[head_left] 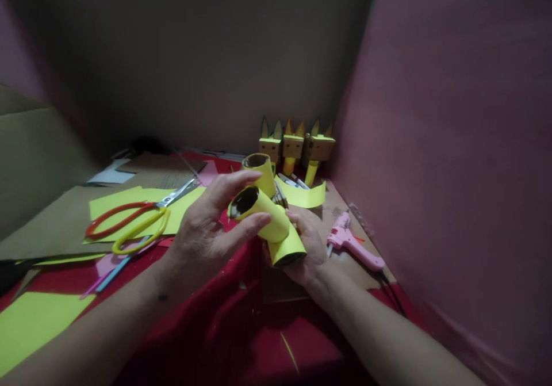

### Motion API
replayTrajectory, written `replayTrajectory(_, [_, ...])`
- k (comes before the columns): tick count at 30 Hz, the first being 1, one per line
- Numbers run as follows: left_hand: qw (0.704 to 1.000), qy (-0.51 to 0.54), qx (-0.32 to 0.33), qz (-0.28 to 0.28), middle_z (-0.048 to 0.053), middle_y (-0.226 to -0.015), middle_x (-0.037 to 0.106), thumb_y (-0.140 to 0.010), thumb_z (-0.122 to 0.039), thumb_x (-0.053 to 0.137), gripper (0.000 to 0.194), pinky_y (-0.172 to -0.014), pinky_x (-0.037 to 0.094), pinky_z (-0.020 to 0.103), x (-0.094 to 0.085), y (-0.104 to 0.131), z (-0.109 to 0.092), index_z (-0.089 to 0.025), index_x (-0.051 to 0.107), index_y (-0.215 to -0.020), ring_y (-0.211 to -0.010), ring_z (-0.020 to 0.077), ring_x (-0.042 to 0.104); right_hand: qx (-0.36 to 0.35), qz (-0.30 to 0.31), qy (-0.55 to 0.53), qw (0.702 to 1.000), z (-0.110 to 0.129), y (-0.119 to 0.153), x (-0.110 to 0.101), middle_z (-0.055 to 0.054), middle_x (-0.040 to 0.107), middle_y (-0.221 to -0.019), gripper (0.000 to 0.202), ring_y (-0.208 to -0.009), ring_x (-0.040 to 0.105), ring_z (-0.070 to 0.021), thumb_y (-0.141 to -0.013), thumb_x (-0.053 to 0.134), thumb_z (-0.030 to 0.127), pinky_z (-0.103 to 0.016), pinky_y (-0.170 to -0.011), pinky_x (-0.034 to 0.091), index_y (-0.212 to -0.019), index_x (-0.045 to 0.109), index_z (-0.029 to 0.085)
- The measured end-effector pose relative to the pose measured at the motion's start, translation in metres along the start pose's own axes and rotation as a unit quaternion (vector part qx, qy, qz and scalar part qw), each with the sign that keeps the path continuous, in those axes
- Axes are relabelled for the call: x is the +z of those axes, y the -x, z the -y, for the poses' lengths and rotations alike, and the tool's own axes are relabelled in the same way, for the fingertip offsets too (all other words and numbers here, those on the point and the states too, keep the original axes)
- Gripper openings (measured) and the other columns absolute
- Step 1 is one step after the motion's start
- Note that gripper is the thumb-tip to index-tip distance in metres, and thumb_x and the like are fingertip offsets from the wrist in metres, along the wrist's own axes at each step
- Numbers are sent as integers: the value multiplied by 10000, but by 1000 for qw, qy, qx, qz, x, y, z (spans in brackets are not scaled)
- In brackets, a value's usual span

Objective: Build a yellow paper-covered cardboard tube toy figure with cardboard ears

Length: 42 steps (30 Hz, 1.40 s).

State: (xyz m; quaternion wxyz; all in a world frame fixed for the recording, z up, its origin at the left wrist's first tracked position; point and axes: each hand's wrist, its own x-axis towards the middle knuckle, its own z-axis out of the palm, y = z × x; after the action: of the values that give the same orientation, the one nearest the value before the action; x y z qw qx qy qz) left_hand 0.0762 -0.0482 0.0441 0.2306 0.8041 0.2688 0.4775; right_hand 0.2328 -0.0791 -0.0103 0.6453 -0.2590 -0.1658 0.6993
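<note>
A yellow paper-covered cardboard tube [269, 213] is joined at an angle to a second yellow tube [287, 251], and their dark hollow ends show. My left hand [202, 219] is closed round the upper tube, thumb along its near side and index finger over the top. From behind and below, my right hand [308, 248] grips the lower tube; most of its fingers are hidden. Just beyond my left fingertips is another yellow tube [265, 173] with an open top; I cannot tell whether it is attached to the held piece.
Scissors [155, 205] with red and yellow handles lie on yellow paper [107, 202] at left. A pink glue gun [351, 242] rests on cardboard at right, its cord trailing forward. Three box-headed cardboard figures [293, 144] stand behind, near markers [291, 180]. Red cloth [207, 328] covers the table.
</note>
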Motion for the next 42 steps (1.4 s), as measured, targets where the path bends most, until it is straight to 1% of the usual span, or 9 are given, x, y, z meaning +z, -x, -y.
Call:
replayTrajectory(4, [999, -38, 13, 30, 45, -1098, 669, -917, -356, 613, 280, -822, 510, 324, -1, 1, -3, -255, 571, -1174, -949, 210, 634, -1, -41, -7, 999, -2, 2, 6, -42, 707, -619, 247, -542, 659, -192, -873, 495, 237, -287, -543, 581, -890, 710, 117])
replayTrajectory(7, [996, -59, 36, 53, 53, -1089, 659, -935, -332, 577, 261, -767, 505, 311, -2, 3, -4, -248, 554, -1180, -914, 203, 631, -16, -51, 3, 999, -3, 3, 8, -51, 723, -653, 242, -600, 681, -206, -856, 509, 236, -299, -586, 581, -894, 717, 119])
replayTrajectory(13, [989, -101, 79, 71, 47, -1108, 643, -923, -276, 578, 299, -777, 504, 320, -2, 4, -2, -271, 526, -1218, -910, 211, 634, -45, -41, 33, 998, -4, 3, 6, -39, 730, -700, 204, -624, 656, -160, -796, 581, 269, -229, -600, 532, -846, 725, 133])
replayTrajectory(17, [988, -105, 87, 72, 40, -1099, 630, -929, -271, 570, 289, -767, 499, 305, 0, 4, 1, -279, 520, -1213, -892, 201, 627, -69, -19, 44, 996, -5, 3, 4, -22, 719, -694, 180, -638, 663, -168, -779, 619, 293, -241, -617, 536, -847, 706, 151])
replayTrajectory(22, [986, -114, 98, 75, 33, -1093, 619, -937, -254, 570, 284, -781, 486, 284, 3, 4, 4, -267, 508, -1214, -899, 180, 611, -60, -8, 20, 998, -5, 4, 4, -21, 717, -699, 217, -678, 695, -203, -834, 589, 344, -285, -637, 567, -919, 682, 168])
replayTrajectory(29, [983, -125, 101, 88, 29, -1087, 617, -931, -251, 578, 318, -743, 489, 292, 2, 5, 0, -283, 492, -1235, -874, 183, 613, -33, 14, 12, 999, -4, 5, 2, -21, 710, -682, 246, -607, 681, -199, -908, 521, 352, -300, -591, 583, -971, 676, 171])
replayTrajectory(34, [983, -126, 99, 90, 38, -1071, 622, -931, -252, 576, 297, -737, 489, 293, 4, 6, 2, -267, 495, -1217, -868, 185, 611, 12, 48, 6, 999, -4, 2, -5, -48, 694, -662, 388, -526, 651, -202, -964, 422, 438, -332, -530, 586, -997, 673, 144])
replayTrajectory(38, [984, -115, 96, 92, 55, -1095, 614, -944, -253, 562, 281, -759, 489, 281, 6, 7, 5, -237, 497, -1217, -892, 179, 610, 1, 40, -2, 999, -4, 2, -5, -50, 695, -655, 391, -551, 667, -200, -983, 407, 416, -317, -558, 595, -1025, 676, 136])
replayTrajectory(42, [983, -124, 102, 84, 50, -1081, 618, -949, -235, 551, 269, -734, 483, 263, 7, 7, 6, -223, 501, -1213, -875, 166, 606, -7, 25, -7, 1000, -3, 2, -3, -58, 701, -647, 409, -602, 695, -212, -996, 387, 425, -310, -568, 599, -1010, 679, 138])
